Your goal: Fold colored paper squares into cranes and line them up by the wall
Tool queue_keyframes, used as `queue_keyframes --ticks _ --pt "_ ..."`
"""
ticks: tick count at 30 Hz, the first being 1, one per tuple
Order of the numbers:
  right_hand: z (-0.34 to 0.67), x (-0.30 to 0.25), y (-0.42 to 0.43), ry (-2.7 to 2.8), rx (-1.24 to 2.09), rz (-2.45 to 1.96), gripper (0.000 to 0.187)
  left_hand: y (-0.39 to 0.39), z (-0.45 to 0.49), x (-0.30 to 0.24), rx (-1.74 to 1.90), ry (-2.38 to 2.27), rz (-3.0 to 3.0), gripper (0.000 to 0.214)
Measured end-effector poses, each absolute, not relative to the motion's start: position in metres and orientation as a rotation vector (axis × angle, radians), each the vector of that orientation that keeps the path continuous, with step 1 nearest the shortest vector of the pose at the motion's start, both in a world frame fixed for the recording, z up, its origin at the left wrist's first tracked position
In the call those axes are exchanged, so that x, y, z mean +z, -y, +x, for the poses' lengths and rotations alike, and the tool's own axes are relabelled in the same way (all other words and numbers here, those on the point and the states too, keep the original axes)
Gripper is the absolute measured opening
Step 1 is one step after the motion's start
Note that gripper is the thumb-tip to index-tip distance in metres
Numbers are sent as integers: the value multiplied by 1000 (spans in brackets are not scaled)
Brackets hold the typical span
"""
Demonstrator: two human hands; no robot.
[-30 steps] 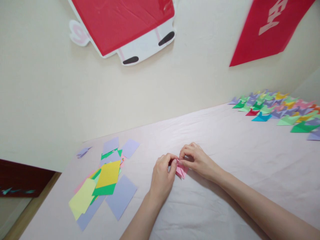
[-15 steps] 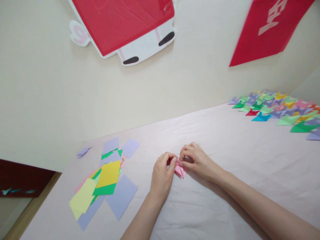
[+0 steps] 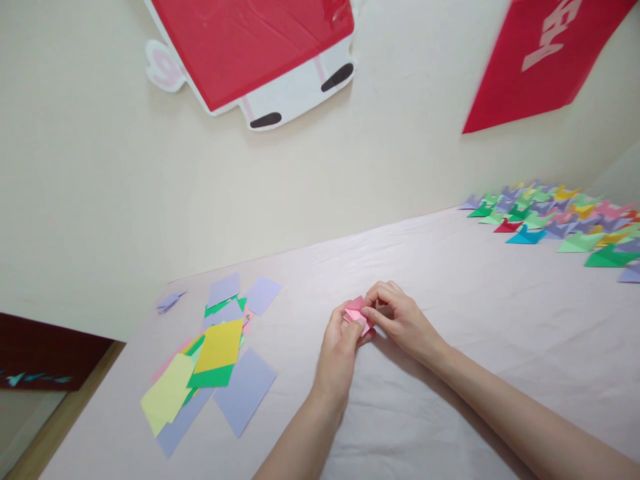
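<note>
A small folded piece of pink origami paper point(image 3: 356, 309) is between my two hands, near the middle of the cloth-covered table. My left hand point(image 3: 341, 343) grips it from the lower left, with the thumb pressed on top and fingers underneath. My right hand point(image 3: 397, 313) pinches its right side between thumb and bent fingers. Layers of the paper stand slightly apart at the top. The fingertips hide part of its lower and right edges.
Loose coloured paper sheets point(image 3: 218, 347) overlap on the left of the table point(image 3: 430, 427). A folded lilac paper point(image 3: 171, 302) lies behind them. Several rows of folded paper birds point(image 3: 575, 220) stand at the far right. Beyond is a wall point(image 3: 280, 193) with red decorations point(image 3: 250, 47).
My left hand has moved up and right, its thumb now on top of the pink paper. The paper appears lifted and turned, with more of it showing. My right hand stays at its right side.
</note>
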State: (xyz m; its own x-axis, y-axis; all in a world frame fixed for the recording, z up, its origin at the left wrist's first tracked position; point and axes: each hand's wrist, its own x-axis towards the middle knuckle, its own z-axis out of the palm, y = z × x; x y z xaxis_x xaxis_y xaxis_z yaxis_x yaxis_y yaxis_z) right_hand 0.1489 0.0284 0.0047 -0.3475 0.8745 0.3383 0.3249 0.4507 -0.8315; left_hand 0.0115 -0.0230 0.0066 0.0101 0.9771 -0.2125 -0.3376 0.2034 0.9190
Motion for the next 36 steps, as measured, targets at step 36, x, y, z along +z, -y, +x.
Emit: queue_keyframes --ticks 36 --pt "153 11 -23 1960 954 -900 14 12 4 16 926 -1099 986 25"
